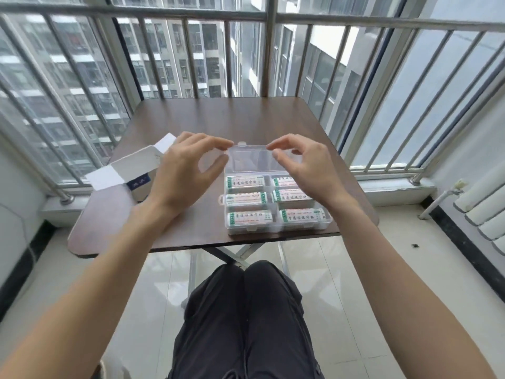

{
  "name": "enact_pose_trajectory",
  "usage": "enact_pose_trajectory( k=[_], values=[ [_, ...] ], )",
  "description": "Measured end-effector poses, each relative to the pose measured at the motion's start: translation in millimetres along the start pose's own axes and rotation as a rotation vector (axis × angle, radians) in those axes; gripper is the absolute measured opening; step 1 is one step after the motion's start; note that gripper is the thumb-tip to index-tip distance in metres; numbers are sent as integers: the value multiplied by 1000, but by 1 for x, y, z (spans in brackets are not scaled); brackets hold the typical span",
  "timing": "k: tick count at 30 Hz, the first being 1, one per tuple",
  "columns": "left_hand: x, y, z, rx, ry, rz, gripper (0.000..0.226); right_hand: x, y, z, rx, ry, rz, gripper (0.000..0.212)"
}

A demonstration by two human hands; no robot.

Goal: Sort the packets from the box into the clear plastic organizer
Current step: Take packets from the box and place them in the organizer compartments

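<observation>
both hands pinch the raised lid (pixel 250 157) of the clear plastic organizer (pixel 276 214): the left hand (pixel 185 170) at its left corner, the right hand (pixel 303 170) at its right. six packets (pixel 250 217) fill the compartments. the open box (pixel 136 173) sits to the left on the brown table (pixel 246 119).

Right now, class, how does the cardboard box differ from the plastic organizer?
The box is opaque white card; the organizer is clear plastic. The box sits left of the left hand, untouched; both hands hold the organizer's raised lid. Packets show in the organizer; the box's inside is hidden. Both are open on the table.
</observation>
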State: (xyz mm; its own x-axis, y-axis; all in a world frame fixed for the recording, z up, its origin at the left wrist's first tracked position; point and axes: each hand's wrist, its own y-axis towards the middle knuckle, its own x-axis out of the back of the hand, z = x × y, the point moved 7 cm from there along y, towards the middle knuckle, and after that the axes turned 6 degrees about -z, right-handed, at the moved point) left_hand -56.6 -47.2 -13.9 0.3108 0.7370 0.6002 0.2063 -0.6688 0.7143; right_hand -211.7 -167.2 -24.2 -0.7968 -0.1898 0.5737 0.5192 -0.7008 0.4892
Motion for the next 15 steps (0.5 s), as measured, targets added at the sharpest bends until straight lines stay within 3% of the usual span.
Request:
enact_pose_trajectory(
  k=[3,7,9,12,15],
  values=[
    [50,-16,46,94,200,-33,44,-38,13,40,100,61,73,14],
    [86,-51,119,420,480,183,93,-108,21,87,229,86,234,16],
    [88,-68,148,577,452,268,103,-140,24,110,285,87,305,17],
    [74,-80,164,699,181,247,97,-176,29,127,329,2,377,19],
    [64,-80,158,706,72,102,81,-190,30,123,332,-123,380,21]
  ],
)
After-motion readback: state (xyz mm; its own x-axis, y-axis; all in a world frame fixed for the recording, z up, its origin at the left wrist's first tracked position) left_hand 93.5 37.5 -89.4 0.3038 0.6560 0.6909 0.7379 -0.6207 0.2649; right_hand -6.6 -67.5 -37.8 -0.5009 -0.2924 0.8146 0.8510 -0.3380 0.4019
